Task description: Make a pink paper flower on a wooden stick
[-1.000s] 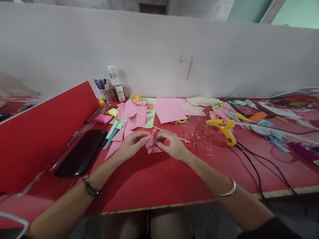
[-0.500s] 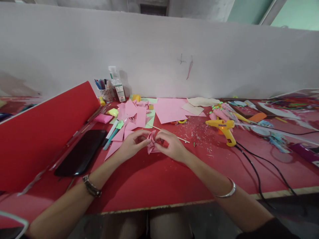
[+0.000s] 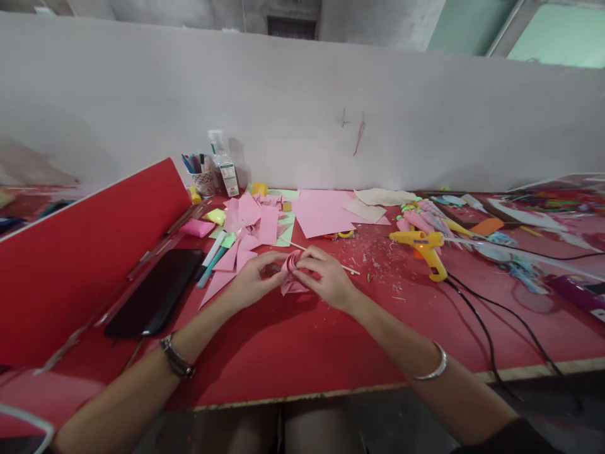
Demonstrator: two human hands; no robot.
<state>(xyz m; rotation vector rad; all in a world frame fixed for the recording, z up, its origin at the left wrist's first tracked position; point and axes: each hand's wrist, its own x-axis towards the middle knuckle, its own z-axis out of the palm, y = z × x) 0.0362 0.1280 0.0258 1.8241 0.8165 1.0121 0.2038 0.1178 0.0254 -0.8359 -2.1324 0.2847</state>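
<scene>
Both my hands meet over the middle of the red table [image 3: 293,340]. Between them is a folded pink paper piece [image 3: 292,272], partly curled at the top. My left hand [image 3: 253,280] pinches its left side with curled fingers. My right hand [image 3: 326,276] grips its right side and top, fingers bent over the paper. The lower folds of the piece rest on the table. Loose pink paper cut-outs [image 3: 250,224] lie just beyond my left hand.
A black phone [image 3: 155,291] lies at the left beside a raised red board [image 3: 80,252]. A yellow glue gun [image 3: 425,244] with a black cable [image 3: 486,315] sits at the right. A pen cup [image 3: 201,173], a bottle [image 3: 222,161] and a pink sheet [image 3: 321,211] stand near the white wall.
My fingers have shifted on the pink paper piece, whose top now curls more. The view has tilted slightly; the hands stay in the same spot.
</scene>
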